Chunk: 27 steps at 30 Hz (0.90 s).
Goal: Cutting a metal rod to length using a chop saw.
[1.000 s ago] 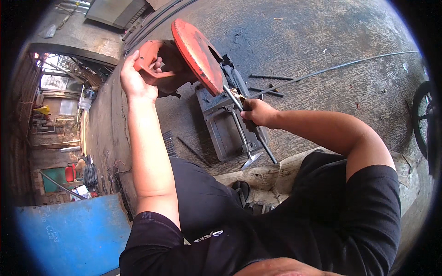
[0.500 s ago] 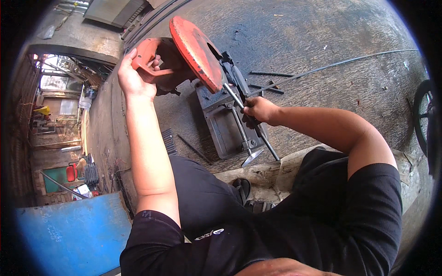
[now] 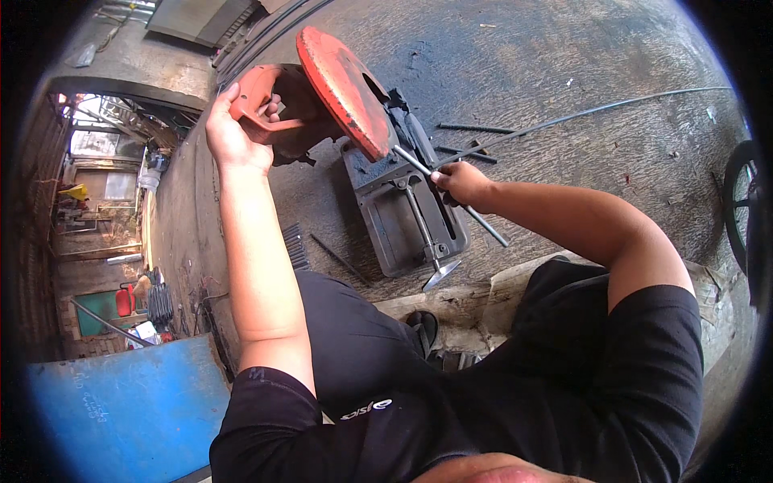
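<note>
An orange-red cut-off saw stands on the floor ahead of me, its arm raised. My left hand [image 3: 240, 133] is closed round the saw's handle [image 3: 256, 95], beside the round blade guard [image 3: 338, 88]. In my right hand [image 3: 465, 183] I grip a thin metal rod [image 3: 487, 226]. It slants across the saw's grey base [image 3: 378, 245], its far end by the guard's lower edge and its near end toward my right knee. Under the rod sits the clamp screw [image 3: 420, 216] with its crank handle [image 3: 440, 275].
Short dark rods [image 3: 479, 129] lie on the floor beyond the saw, and a long bar [image 3: 588, 117] stretches right. Several cut rods [image 3: 295, 245] lie left of the base. A spoked wheel [image 3: 737, 201] stands at far right, a blue panel [image 3: 133, 402] at lower left.
The rod's near end has swung right and away from me, lifting off the clamp area. My right hand has shifted slightly with it. My left hand stays on the handle.
</note>
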{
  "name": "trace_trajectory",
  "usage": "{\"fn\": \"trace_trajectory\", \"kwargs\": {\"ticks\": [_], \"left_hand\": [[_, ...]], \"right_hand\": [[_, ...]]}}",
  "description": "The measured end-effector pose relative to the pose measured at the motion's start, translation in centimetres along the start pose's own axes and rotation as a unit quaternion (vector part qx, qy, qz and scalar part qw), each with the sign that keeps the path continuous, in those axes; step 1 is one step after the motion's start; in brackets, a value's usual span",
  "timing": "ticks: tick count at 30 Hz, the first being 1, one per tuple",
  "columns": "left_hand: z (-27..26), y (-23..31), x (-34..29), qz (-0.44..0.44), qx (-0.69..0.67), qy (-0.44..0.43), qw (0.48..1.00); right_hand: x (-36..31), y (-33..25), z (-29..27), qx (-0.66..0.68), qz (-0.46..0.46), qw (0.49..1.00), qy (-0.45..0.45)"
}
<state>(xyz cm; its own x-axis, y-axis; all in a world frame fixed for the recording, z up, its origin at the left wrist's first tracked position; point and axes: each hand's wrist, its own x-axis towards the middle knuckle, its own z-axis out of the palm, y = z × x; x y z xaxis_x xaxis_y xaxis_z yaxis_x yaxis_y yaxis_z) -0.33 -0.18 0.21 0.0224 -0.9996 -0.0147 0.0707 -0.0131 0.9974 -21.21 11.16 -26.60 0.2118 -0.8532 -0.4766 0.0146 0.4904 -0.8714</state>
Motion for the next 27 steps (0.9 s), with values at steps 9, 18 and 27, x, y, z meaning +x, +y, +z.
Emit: {"fn": "trace_trajectory", "kwargs": {"ticks": [9,18,27], "left_hand": [[0.1,-0.2,0.2,0.011,0.002,0.002,1.000],[-0.1,0.0,-0.2,0.001,-0.002,-0.006,1.000],[0.0,0.0,-0.1,0.002,0.003,-0.008,1.000]], "right_hand": [[-0.4,-0.7,-0.5,-0.009,-0.015,0.999,0.042],[-0.7,-1.6,-0.2,-0.054,-0.014,0.998,0.032],[-0.4,-1.3,0.2,0.036,0.001,0.999,-0.016]]}}
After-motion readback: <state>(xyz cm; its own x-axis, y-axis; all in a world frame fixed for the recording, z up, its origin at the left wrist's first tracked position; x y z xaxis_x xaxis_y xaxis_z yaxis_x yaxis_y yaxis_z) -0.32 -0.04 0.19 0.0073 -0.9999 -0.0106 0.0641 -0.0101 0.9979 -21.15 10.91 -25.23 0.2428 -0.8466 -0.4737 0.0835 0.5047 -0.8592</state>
